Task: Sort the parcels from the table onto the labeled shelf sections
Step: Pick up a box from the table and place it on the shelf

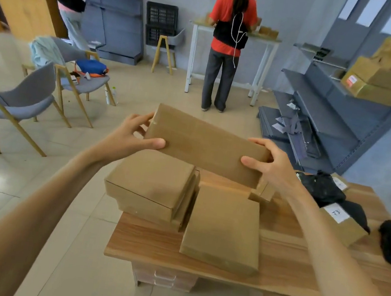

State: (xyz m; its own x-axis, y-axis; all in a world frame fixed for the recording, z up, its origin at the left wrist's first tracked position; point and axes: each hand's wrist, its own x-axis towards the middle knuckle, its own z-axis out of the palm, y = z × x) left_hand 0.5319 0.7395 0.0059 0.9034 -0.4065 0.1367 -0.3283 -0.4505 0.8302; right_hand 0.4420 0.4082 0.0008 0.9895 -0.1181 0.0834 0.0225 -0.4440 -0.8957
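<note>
Item: long flat cardboard parcel [206, 144], held clear above the wooden bench [150, 242], tilted so that its right end sits lower than its left. Grasp: the left hand [132, 133] is clamped on the left short end, thumb laid on the near face and fingers wrapped behind; the right hand [267, 162] is clamped on the right end in the same manner. Risks, as judged: only the ends are pinched, so the parcel could be twisted or slid out if one grip were loosened during the carry; its lower right corner hangs just above the small carton [262, 192] and the wide flat parcel [224, 228] on the bench, which could be clipped and knocked. The stacked square parcel [151, 183], at the bench's left edge, overhangs slightly and could be toppled to the floor. No label is visible on the held parcel's near face, so a wrong section of the grey shelf [331, 112], beyond the bench to the right, could be chosen. Appearance: plain brown, taped, unmarked, undented; the image is slightly blurred.
</note>
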